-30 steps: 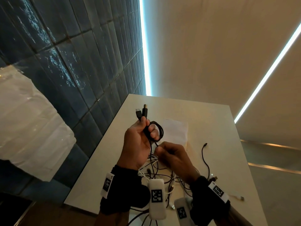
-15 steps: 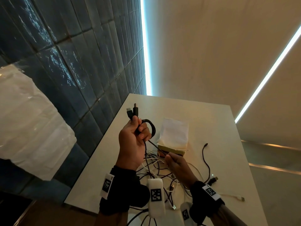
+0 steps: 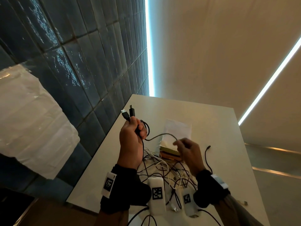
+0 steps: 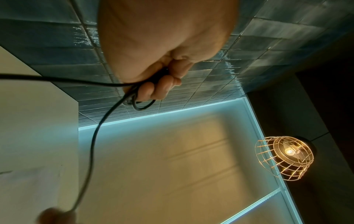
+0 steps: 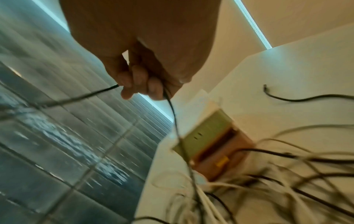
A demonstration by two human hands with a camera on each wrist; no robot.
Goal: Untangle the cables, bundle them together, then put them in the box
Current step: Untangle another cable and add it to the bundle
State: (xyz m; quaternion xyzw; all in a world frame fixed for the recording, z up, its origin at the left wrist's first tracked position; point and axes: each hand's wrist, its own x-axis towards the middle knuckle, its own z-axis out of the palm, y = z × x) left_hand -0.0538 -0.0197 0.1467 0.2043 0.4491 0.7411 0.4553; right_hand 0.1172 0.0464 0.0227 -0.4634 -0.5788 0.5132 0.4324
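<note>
Cable (image 3: 160, 136), black: left hand (image 3: 130, 141) fisted round its coil, two plugs (image 3: 128, 112) sticking out the top; right hand (image 3: 187, 150) pinches the free run, raised over the counter (image 3: 219, 144). Tangle (image 3: 164, 170) below, between the wrists. Box (image 3: 169, 152) half hidden behind right hand, blurred. Open counter on the right.

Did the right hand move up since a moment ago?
Yes. The right hand rose from the cable tangle to beside the box, pulling the black cable.

black cable (image 3: 160, 136), white table (image 3: 211, 128), blue tiles (image 3: 73, 62)
</note>
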